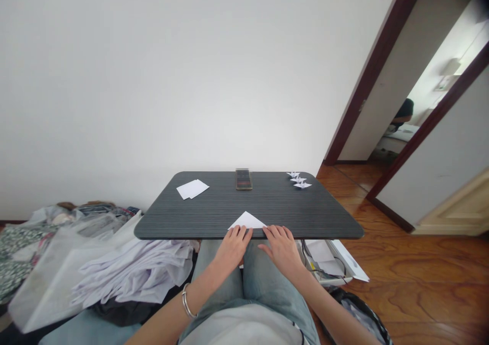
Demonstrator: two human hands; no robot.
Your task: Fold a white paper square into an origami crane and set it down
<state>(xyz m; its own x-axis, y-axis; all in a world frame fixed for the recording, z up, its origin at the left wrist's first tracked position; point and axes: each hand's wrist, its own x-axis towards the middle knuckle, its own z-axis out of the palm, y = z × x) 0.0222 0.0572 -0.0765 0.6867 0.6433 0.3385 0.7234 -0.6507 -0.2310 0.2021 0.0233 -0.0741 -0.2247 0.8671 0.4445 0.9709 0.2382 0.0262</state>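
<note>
A white sheet of paper folded into a triangle [246, 221] lies at the front edge of the dark table [206, 215], its point facing away from me. My left hand [232, 247] rests on the paper's near left side, fingers stretched over the edge. On the near right corner lie the fingertips of my right hand [283, 247], with the thumb held apart. Both hands are open and press down from above. The triangle's near edge is partly hidden beneath my fingers.
White paper sheets [192, 188] lie at the table's back left. A phone-like dark object [243, 179] is at the back middle. Three folded paper cranes [298, 180] stand back right. Piled clothes [141, 271] are left, an open box [328, 261] under the table's right side.
</note>
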